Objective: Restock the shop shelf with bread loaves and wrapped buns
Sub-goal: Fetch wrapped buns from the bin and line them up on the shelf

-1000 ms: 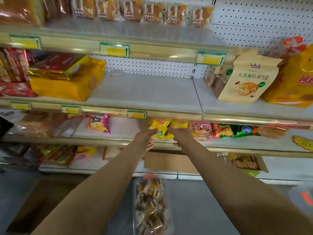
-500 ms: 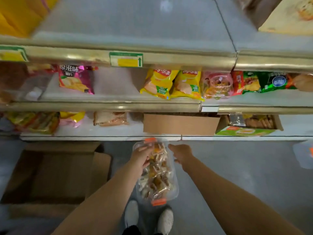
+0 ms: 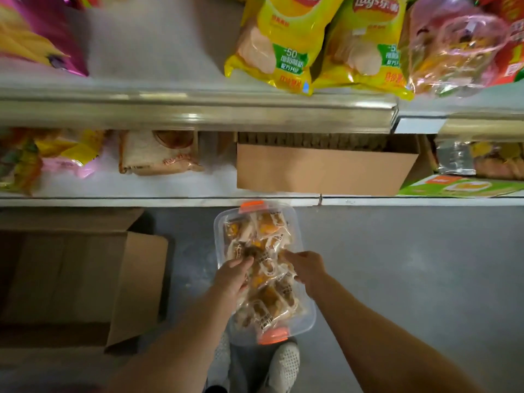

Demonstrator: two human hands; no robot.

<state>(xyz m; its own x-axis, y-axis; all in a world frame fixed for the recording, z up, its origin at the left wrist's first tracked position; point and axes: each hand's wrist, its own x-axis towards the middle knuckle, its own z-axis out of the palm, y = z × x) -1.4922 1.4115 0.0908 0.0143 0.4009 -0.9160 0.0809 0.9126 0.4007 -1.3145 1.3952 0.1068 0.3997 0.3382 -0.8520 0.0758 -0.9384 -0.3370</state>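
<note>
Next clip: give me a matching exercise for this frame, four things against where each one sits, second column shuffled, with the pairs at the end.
Things:
1. clear plastic tub with orange clips
2. yellow crisp bags
3. plain brown cardboard box
4. open flattened cardboard carton

Places:
A. on the upper shelf, at the top of the view
B. on the floor at the left
C. on the floor between both hands, full of wrapped buns
D. on the bottom shelf, just behind the tub

Pairs: 1-C, 2-A, 3-D, 4-B
</note>
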